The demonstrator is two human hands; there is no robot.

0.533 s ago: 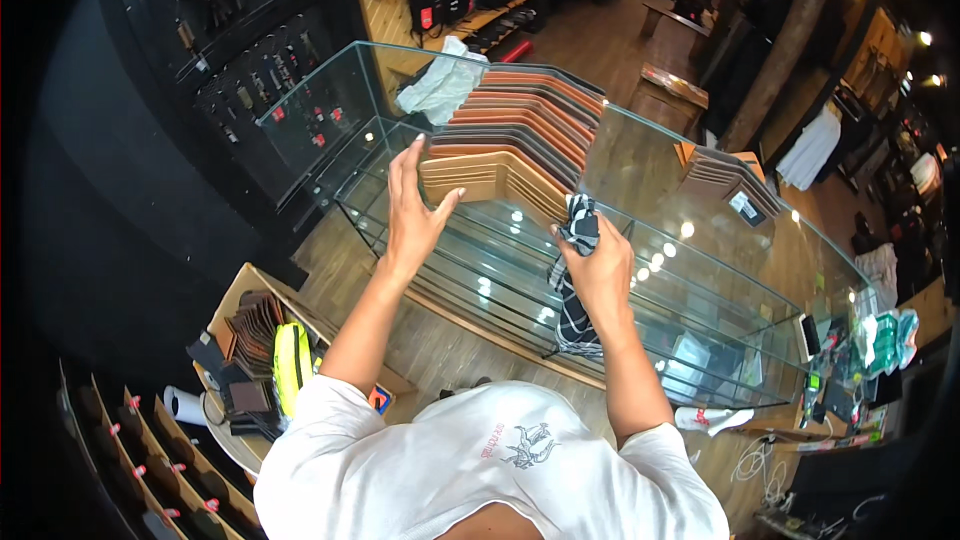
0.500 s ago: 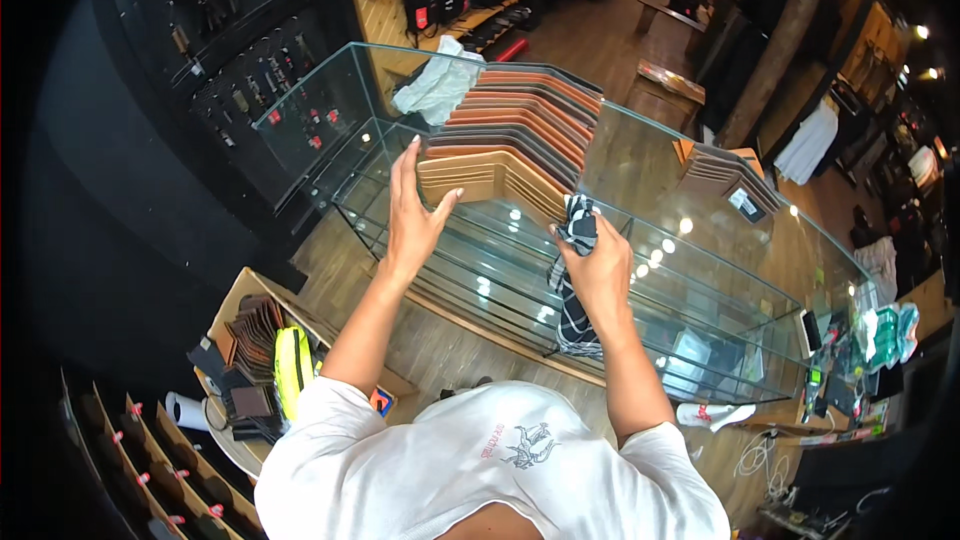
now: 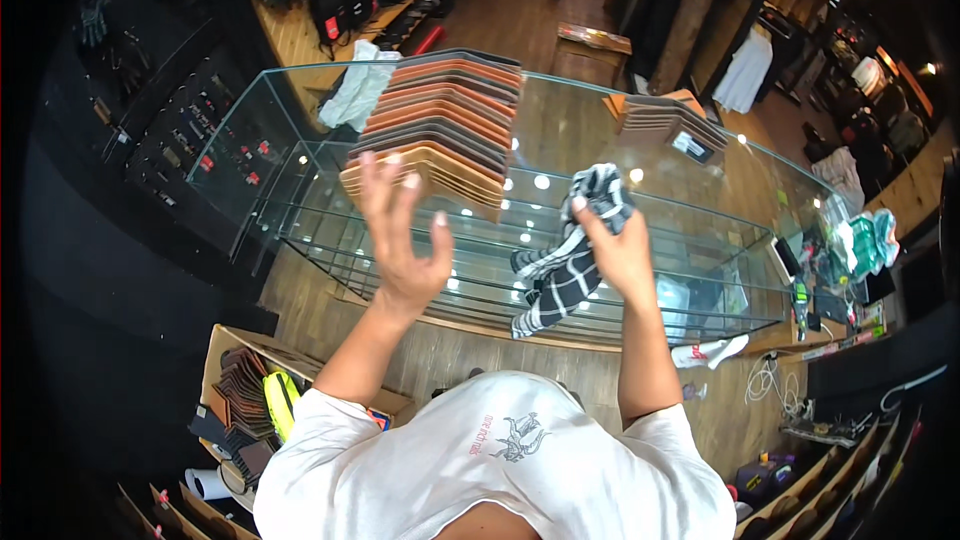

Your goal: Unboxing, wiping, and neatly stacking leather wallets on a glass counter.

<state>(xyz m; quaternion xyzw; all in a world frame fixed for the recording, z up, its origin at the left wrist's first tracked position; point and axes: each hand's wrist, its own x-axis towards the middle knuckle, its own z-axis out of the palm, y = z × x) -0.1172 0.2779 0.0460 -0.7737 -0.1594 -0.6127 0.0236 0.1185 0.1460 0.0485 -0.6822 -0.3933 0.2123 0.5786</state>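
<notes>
Above glass case [image 3: 480, 290], gripping bunched checked cloth [image 3: 568, 288] in right hand [image 3: 622, 252]; holding left hand [image 3: 405, 268] open before row of wallets [image 3: 440, 118], contact unclear. Apparently mid-handling of cloth; likely calls for keeping it clear of wallets.

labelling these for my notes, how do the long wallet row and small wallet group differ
The long wallet row runs many deep; the small wallet group only a few. The long one mixes tan, orange and dark; the small one is mostly brown, with a white label in front. Both stand part-open on the glass counter.
</notes>
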